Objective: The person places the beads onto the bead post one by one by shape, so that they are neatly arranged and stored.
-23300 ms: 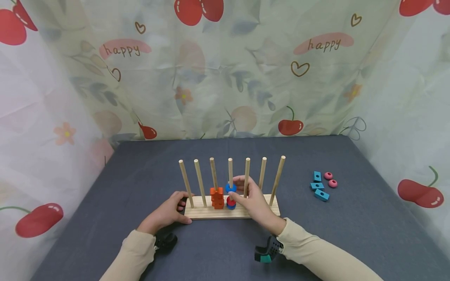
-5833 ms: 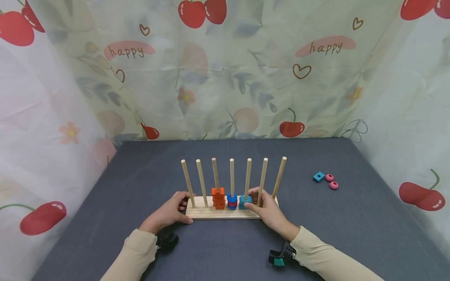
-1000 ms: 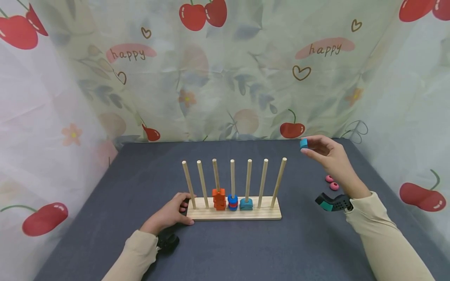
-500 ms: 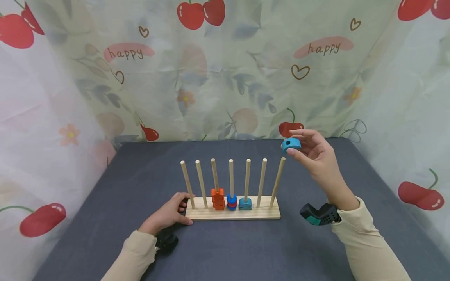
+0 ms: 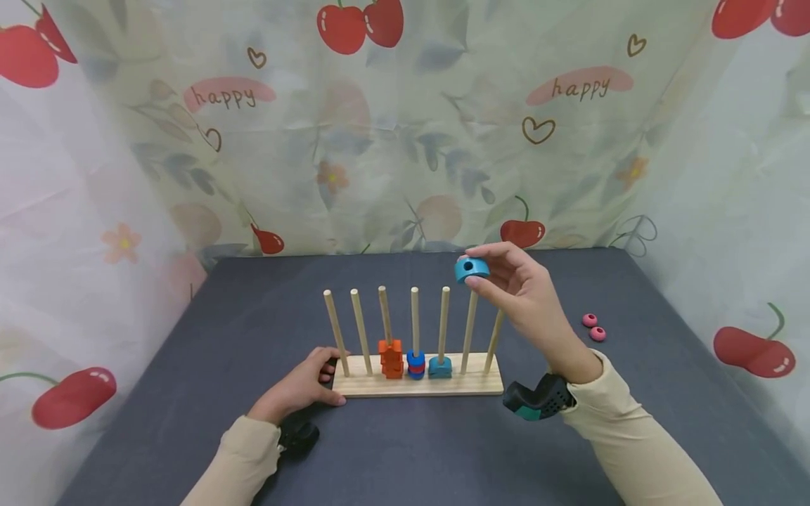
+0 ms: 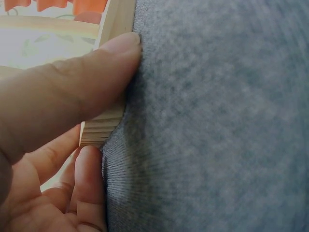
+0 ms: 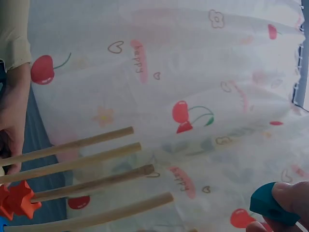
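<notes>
My right hand (image 5: 528, 302) pinches a blue half-round wooden bead (image 5: 471, 270) with a hole through it, held up above the tops of the right-hand pegs. In the right wrist view that bead (image 7: 270, 205) sits between thumb and fingers. My left hand (image 5: 300, 385) grips the left end of the wooden peg board (image 5: 418, 388), thumb along the front edge (image 6: 113, 113). Stacked orange star beads (image 5: 391, 358) fill the foot of the third peg from the left. Blue and red round beads (image 5: 415, 365) are on the fourth, and blue half-round beads (image 5: 439, 367) on the fifth.
Two pink round beads (image 5: 590, 320) lie on the dark tablecloth (image 5: 405, 450) to the right of the board. Several upright pegs (image 5: 335, 330) rise from it. A patterned curtain (image 5: 278, 176) stands behind the table and along both sides.
Blue and red beads have gone onto the fourth peg and blue half-round ones onto the fifth. Lately my right hand has carried another blue bead leftward from the table's right side. My left hand stays put.
</notes>
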Demonstrator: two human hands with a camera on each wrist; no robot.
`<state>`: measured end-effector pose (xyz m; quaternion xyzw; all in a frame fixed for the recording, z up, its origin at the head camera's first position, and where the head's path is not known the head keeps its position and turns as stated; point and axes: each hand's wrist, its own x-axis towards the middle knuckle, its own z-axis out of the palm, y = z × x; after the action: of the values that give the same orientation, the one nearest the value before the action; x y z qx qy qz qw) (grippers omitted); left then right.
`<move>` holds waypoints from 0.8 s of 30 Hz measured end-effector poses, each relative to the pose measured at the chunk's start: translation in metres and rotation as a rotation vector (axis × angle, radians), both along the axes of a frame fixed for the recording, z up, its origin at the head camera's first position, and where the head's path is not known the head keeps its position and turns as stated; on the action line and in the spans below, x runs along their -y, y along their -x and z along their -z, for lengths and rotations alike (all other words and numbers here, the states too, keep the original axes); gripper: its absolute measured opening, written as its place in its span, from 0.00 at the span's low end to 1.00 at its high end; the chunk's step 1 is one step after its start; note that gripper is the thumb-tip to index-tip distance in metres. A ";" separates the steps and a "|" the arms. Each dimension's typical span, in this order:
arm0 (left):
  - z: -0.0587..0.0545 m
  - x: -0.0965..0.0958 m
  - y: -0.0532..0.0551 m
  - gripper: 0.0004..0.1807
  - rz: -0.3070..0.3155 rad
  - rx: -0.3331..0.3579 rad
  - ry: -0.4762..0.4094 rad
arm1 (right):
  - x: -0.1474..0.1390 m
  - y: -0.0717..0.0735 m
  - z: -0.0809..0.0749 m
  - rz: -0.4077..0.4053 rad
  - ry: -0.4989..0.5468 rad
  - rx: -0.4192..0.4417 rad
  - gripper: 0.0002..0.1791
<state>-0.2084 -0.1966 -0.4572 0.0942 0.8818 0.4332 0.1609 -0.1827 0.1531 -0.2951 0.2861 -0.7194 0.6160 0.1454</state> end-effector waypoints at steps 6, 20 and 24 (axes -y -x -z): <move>0.001 0.000 0.000 0.42 -0.001 0.005 -0.002 | 0.013 0.002 0.013 0.018 -0.062 -0.011 0.19; 0.001 -0.001 0.001 0.42 -0.016 0.006 0.012 | 0.026 0.005 0.034 0.042 -0.099 0.046 0.19; 0.001 -0.001 0.000 0.42 -0.020 0.009 0.009 | 0.028 0.006 0.038 0.036 -0.066 0.049 0.18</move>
<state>-0.2089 -0.1957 -0.4586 0.0829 0.8839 0.4313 0.1609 -0.1885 0.1252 -0.3328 0.2626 -0.7478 0.5959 0.1290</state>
